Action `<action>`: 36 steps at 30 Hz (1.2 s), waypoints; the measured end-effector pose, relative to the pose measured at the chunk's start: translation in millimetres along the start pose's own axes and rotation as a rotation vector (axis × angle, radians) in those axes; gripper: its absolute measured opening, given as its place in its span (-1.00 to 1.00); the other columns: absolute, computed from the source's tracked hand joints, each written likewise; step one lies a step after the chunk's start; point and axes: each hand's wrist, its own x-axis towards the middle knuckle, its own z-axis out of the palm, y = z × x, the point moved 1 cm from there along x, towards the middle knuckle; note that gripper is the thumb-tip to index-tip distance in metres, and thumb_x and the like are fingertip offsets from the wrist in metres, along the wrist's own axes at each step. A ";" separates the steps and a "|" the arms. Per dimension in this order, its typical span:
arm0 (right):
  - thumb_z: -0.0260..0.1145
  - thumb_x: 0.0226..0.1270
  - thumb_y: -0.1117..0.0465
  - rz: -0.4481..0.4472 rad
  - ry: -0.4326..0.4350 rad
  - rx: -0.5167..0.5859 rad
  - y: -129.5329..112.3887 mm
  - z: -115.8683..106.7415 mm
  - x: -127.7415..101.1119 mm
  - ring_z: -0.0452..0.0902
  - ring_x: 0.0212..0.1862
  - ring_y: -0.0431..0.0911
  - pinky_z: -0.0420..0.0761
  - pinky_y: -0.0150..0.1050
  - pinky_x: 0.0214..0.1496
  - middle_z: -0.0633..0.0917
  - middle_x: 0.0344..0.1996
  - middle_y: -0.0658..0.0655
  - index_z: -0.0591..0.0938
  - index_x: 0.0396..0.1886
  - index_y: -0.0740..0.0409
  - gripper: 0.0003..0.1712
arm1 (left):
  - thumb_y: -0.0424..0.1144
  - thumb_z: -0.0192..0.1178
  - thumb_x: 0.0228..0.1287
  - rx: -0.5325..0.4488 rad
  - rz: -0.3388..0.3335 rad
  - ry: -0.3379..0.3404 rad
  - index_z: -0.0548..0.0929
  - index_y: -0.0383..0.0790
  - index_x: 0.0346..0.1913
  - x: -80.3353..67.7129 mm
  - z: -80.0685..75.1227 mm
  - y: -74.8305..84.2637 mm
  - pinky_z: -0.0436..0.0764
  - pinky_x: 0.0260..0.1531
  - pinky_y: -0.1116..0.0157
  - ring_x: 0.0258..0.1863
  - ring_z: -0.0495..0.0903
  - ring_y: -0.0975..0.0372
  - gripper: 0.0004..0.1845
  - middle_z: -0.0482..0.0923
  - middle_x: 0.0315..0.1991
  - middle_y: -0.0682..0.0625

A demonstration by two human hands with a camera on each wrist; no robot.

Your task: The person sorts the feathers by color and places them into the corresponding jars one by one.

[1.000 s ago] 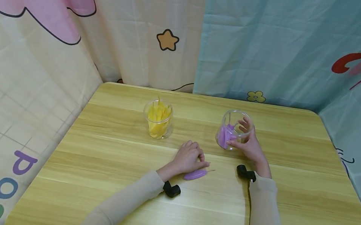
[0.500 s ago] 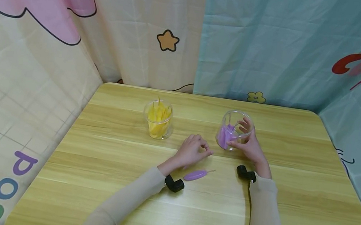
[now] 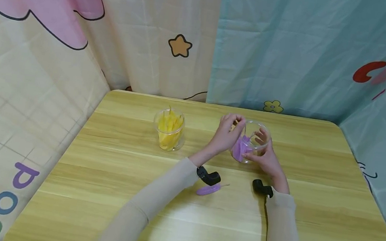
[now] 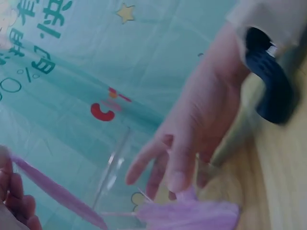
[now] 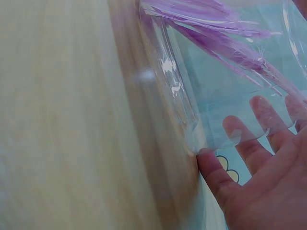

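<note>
A purple feather (image 4: 58,192) is pinched at one end by my left hand (image 3: 227,132), and it slants down toward the glass cup (image 3: 255,124). That hand is beside the cup's left rim in the head view. More purple feathers (image 5: 216,40) lean inside the clear cup, quills upward. My right hand (image 3: 266,156) grips the cup from its right side, thumb in front and fingers behind, seen through the glass in the right wrist view. Another purple feather (image 3: 208,189) lies on the wooden table, below the left wrist's black camera mount (image 3: 208,176).
A second glass cup (image 3: 180,143), filled with yellow feathers (image 3: 169,123), stands to the left of the hands. The wooden table (image 3: 98,169) reaches back to printed curtains (image 3: 148,17), which also line both sides.
My left hand has lifted off the table near the loose feather and moved up and right to the cup's rim. My right hand keeps its hold on the cup.
</note>
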 end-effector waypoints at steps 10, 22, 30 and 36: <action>0.37 0.05 0.55 0.002 0.010 0.001 -1.3 0.9 -0.9 -0.16 0.36 0.38 -0.11 0.27 0.32 0.01 0.35 0.46 -0.12 0.43 0.20 0.09 | -0.32 -0.12 0.50 -0.418 -0.033 0.082 0.40 -0.46 0.01 24.1 17.6 0.3 0.31 -0.28 0.46 -0.24 0.28 0.35 -0.76 0.34 -0.12 -0.01; 0.38 0.09 0.50 0.016 0.016 -0.002 6.7 -1.3 1.5 -0.15 0.38 0.32 -0.12 0.26 0.33 0.01 0.37 0.37 -0.10 0.45 0.04 0.10 | -0.31 -0.18 0.53 -0.677 -0.057 0.069 0.34 -0.45 0.03 23.1 14.8 16.4 0.29 -0.48 0.40 -0.53 0.25 0.28 -0.76 0.30 -0.37 0.08; 0.34 0.09 0.56 0.007 0.006 0.008 -3.3 0.1 -0.3 -0.18 0.37 0.36 -0.14 0.25 0.33 -0.02 0.36 0.45 -0.14 0.44 0.19 0.08 | -0.30 -0.14 0.51 -0.632 -0.075 0.039 0.38 -0.43 0.00 26.1 25.1 9.4 0.35 -0.13 0.40 -0.19 0.35 0.32 -0.77 0.36 -0.17 0.09; 0.36 0.06 0.57 -0.001 0.006 0.004 -1.5 0.5 -0.2 -0.17 0.36 0.37 -0.11 0.26 0.33 0.00 0.35 0.44 -0.13 0.43 0.20 0.09 | -0.33 -0.10 0.49 -0.540 -0.121 0.001 0.38 -0.48 0.07 15.0 27.4 -11.0 0.36 -0.16 0.41 -0.20 0.35 0.33 -0.74 0.38 -0.08 -0.10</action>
